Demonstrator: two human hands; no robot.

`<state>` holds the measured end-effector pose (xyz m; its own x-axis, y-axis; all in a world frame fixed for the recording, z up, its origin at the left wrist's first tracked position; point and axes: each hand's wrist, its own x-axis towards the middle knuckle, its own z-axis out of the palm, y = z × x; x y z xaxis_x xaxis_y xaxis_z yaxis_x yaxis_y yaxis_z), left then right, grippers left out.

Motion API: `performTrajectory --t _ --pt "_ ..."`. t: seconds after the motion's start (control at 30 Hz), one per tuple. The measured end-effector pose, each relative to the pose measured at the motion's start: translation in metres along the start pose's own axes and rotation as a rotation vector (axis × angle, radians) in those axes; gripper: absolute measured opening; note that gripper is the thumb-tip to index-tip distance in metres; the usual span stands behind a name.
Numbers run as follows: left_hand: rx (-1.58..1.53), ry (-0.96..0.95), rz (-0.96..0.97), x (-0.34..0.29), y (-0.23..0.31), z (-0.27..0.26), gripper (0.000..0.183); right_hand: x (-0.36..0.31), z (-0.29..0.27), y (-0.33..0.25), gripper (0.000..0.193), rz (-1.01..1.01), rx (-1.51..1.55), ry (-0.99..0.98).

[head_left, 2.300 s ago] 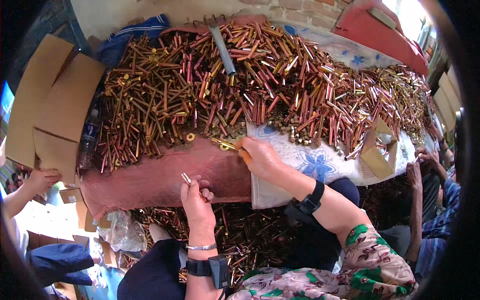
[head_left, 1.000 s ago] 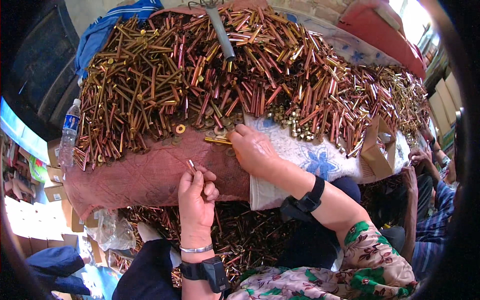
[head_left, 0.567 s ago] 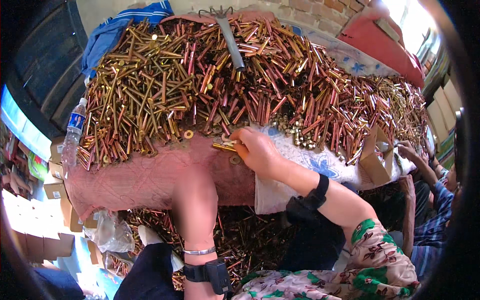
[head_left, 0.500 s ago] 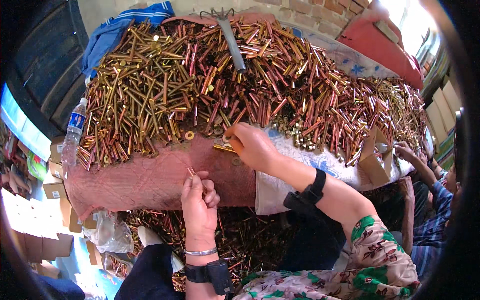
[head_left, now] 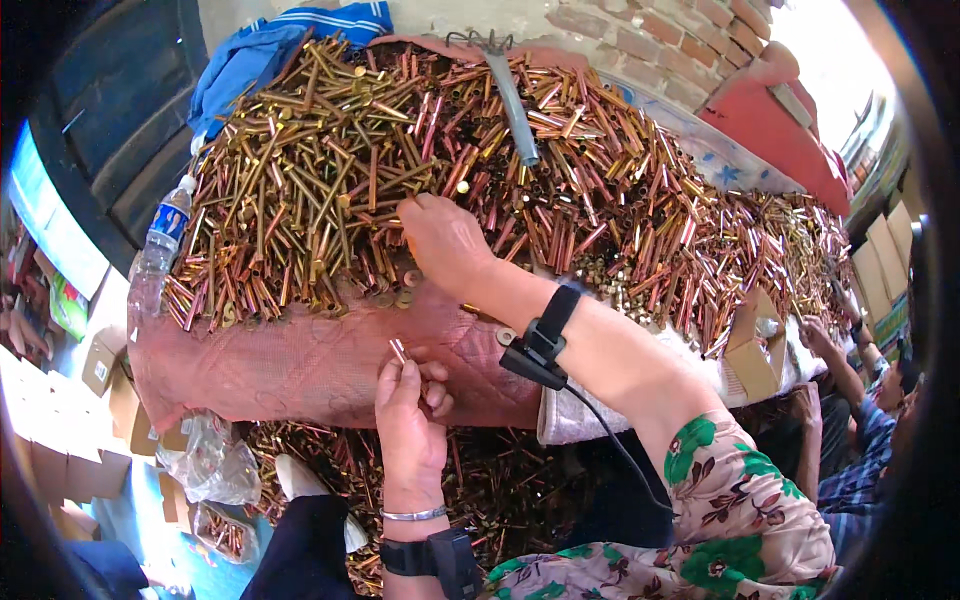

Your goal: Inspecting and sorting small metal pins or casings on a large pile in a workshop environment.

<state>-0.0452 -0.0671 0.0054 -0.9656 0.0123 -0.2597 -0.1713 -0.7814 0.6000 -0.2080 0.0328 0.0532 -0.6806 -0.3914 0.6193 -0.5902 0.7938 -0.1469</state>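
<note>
My left hand (head_left: 412, 410) is closed over the red cloth, pinching a short shiny metal tube (head_left: 399, 350) upright between thumb and forefinger. The tube's lower part is hidden in the fingers. My right hand (head_left: 445, 240) reaches palm down into the near side of a big heap of brass-coloured bolts (head_left: 320, 170). Its fingers are curled, and what they hold, if anything, is hidden. Just below that hand, flat washers (head_left: 403, 299) lie along the heap's edge. Pinkish metal tubes (head_left: 560, 215) make up much of the heap farther right.
Small nuts (head_left: 622, 290) lie right of my right forearm. A grey tool-like strip (head_left: 512, 110) rests on the heap. At left stands a plastic bottle (head_left: 165, 235); at right, an open cardboard box (head_left: 755, 345). Another person's arm (head_left: 835, 360) reaches in beyond it. More metal parts lie below the table edge.
My right hand has moved left and farther into the heap, away from the washers and the cloth. My left hand stays low, still holding the tube. The view has shifted slightly.
</note>
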Motion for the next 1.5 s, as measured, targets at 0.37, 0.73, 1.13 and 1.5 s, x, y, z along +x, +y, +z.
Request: performTrajectory --t 0.37,0.73,1.13,1.5 --pt "-0.082 0.0 -0.07 0.005 0.004 -0.007 0.019 -0.006 -0.028 -0.01 0.014 -0.098 -0.206 -0.091" --pt "-0.153 -0.08 -0.105 0.006 0.006 -0.017 0.021 -0.039 -0.111 -0.016 0.012 0.24 0.266 -0.302" --pt "-0.132 -0.087 -0.101 0.005 0.004 -0.016 0.024 -0.072 -0.04 -0.033 0.024 0.273 0.384 -0.427" --pt "-0.083 0.012 -0.054 0.002 0.002 -0.002 0.013 -0.122 -0.089 -0.029 0.021 0.368 0.495 -0.285"
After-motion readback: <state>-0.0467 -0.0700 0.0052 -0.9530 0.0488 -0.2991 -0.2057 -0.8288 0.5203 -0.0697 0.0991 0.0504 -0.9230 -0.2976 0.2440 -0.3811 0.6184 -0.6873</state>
